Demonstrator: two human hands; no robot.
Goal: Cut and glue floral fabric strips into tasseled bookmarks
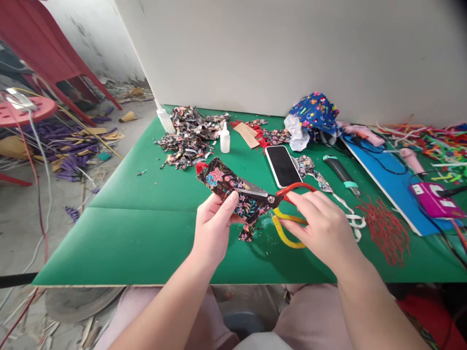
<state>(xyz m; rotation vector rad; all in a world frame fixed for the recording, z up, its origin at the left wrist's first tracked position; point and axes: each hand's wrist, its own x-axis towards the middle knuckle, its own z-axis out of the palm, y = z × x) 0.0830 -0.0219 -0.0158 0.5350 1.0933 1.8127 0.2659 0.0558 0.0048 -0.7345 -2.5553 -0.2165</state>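
One pile of floral scraps (191, 127) lies at eleven o'clock on the green bench (146, 238). Left hand (212, 226) pinches dark floral fabric (248, 206) at its one o'clock. Red-and-yellow-handled scissors (270, 199) cross the fabric, blades toward nine o'clock; right hand (324, 223) grips them.

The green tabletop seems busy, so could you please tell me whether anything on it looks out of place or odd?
Yes: the utility knife lies right of the smartphone with its blade tip apparently exposed, odd for a tool set down; the red strings near it sprawl in a loose tangle.
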